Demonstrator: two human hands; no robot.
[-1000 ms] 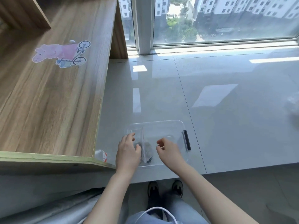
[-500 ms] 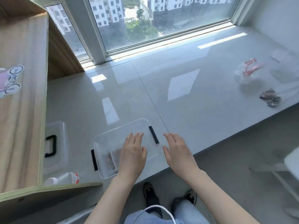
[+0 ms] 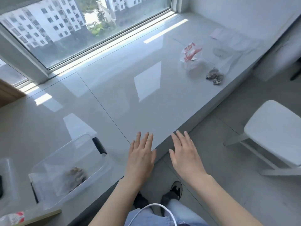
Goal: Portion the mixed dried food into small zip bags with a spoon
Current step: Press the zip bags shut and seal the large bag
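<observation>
Both hands empty, fingers straight: left hand (image 3: 140, 158), right hand (image 3: 185, 156), above ledge edge. Dried food (image 3: 75, 176) sits in clear bin (image 3: 97, 167), left. Prob btwn portions; next: reach for bags (image 3: 228, 62) far right. No spoon visible.

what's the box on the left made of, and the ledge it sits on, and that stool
Box: clear plastic, it seems; the dried food shows through its walls, and it has black clips. Ledge: glossy pale tile or polished stone, with mirror-like window reflections and thin joint lines. Stool: matte white, probably plastic or painted wood; the look leaves it open.
</observation>
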